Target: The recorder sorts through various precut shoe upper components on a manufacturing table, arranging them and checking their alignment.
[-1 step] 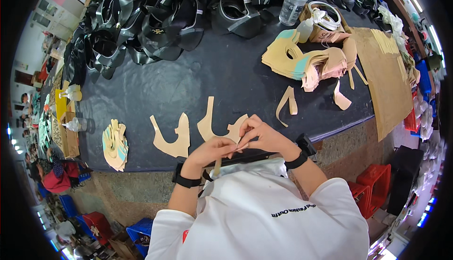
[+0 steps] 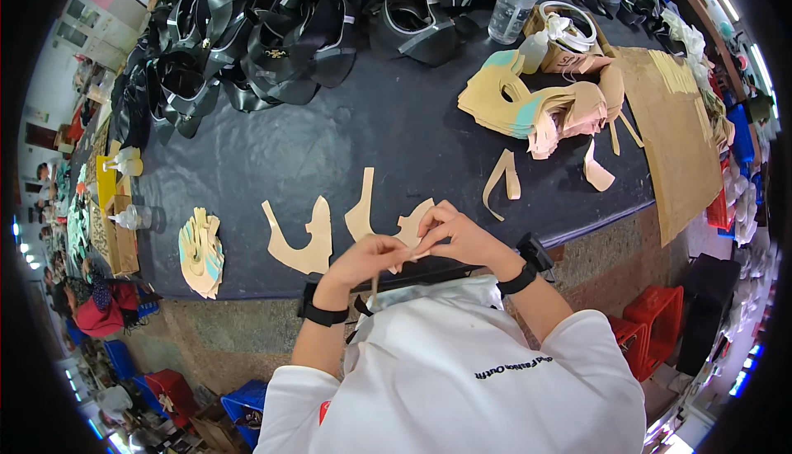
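Note:
At the table's near edge my left hand [image 2: 365,259] and my right hand [image 2: 456,235] meet, both with fingers pinched together. They hold a thin beige cut piece [image 2: 375,287], whose narrow end hangs below the left hand. Most of it is hidden by my fingers. Just beyond my hands a flat, curved beige shoe-upper piece [image 2: 360,219] lies on the dark tabletop, partly covered by them. A similar curved piece [image 2: 303,249] lies left of it. Farther left is a small pile of beige and pale-green pieces [image 2: 200,254].
Black shoe uppers [image 2: 280,42] are heaped at the back. Back right stand a clear bottle [image 2: 515,9], a stack of beige pieces [image 2: 503,103] and a cardboard sheet [image 2: 672,149]. Loose strips [image 2: 502,183] lie nearer. Squeeze bottles [image 2: 130,218] stand at the left edge; red crates [image 2: 656,326] sit below right.
My left hand has turned and lifted slightly, and the hanging end of the beige piece has shifted a little left. My right hand stays nearly in place.

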`<state>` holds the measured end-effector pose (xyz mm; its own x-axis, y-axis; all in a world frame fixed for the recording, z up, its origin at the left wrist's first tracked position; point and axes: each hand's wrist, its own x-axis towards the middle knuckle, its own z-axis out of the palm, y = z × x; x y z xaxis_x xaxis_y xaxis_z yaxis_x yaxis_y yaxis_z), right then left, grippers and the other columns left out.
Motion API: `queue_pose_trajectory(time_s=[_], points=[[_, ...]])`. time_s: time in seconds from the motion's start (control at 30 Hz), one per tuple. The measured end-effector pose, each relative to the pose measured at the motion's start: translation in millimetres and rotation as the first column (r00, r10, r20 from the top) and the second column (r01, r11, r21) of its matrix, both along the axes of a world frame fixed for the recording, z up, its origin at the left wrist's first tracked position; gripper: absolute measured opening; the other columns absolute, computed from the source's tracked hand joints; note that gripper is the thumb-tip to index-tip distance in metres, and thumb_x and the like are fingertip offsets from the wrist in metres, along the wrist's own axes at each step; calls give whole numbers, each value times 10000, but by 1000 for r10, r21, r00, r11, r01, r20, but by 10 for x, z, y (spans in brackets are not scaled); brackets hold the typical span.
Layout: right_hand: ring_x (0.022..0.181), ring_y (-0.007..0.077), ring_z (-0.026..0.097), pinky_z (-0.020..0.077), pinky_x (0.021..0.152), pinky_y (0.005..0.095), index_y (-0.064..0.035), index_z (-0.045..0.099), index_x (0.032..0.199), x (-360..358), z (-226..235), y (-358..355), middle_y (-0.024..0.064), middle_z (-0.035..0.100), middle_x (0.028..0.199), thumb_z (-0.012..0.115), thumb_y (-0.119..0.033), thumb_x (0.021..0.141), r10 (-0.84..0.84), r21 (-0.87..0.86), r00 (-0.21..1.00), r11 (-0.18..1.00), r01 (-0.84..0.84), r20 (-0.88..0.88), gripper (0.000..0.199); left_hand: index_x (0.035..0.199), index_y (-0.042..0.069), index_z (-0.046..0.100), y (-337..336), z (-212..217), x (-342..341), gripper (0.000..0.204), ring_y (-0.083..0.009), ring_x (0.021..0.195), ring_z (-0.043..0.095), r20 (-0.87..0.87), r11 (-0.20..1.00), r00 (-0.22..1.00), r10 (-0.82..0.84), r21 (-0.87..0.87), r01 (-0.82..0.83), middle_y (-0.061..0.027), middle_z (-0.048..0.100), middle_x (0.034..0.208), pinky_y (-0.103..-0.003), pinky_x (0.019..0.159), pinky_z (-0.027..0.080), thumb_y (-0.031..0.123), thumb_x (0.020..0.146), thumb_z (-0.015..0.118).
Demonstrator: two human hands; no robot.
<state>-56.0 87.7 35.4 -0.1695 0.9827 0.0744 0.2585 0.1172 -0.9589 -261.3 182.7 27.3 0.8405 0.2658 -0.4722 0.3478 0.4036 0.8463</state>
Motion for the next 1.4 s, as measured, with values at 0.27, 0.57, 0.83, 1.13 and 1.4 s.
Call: queue_pose_trajectory(time_s=[0.27, 0.57, 0.83, 1.13, 1.4], points=[[800, 232, 624, 497, 731, 301, -22, 640, 1011, -77, -510, -195, 119, 616, 919, 588, 6, 780, -305, -250, 951, 918, 307, 48, 238, 962, -4, 642, 624, -293, 59, 184, -131, 667, 557, -192, 783, 942, 274, 614, -103, -62, 624, 733, -261, 610, 417, 119, 841, 578], [827, 230, 631, 492, 742, 297, -3, 631, 994, -377, -106, -527, 138, 624, 909, 579, -53, 830, -133, -454, 990, 885, 99, -45, 179, 941, 32, 548, 73, 102, -182, 164, -338, 826, 590, -213, 395, 895, 392, 918, 46, -162, 601, 884, -421, 697, 438, 124, 816, 600], [821, 290, 561, 454, 733, 363, -20, 608, 850, -564, 245, -526, 110, 575, 838, 627, -144, 825, 216, -488, 973, 860, -151, 78, 128, 908, 2, 561, -1050, 227, -1304, 156, -355, 959, 535, -299, 873, 935, 190, 488, -21, -199, 558, 962, -396, 826, 432, 154, 877, 548], [813, 283, 559, 412, 765, 349, -56, 599, 824, -397, 306, -304, 80, 578, 794, 602, -125, 823, 479, -366, 860, 842, -395, 174, 69, 982, 18, 580, -1491, 272, -1649, 131, -233, 696, 627, -359, 813, 758, 545, 445, -375, -99, 636, 801, -315, 638, 493, 102, 891, 536], [848, 286, 571, 436, 763, 378, -49, 622, 870, -915, 115, -106, 97, 608, 824, 559, -168, 849, 490, -372, 776, 859, -352, 397, 136, 1119, 10, 580, -1693, -334, -1798, 278, -300, 964, 600, -438, 840, 739, 513, 436, -324, -180, 608, 1049, -349, 818, 478, 155, 883, 550]])
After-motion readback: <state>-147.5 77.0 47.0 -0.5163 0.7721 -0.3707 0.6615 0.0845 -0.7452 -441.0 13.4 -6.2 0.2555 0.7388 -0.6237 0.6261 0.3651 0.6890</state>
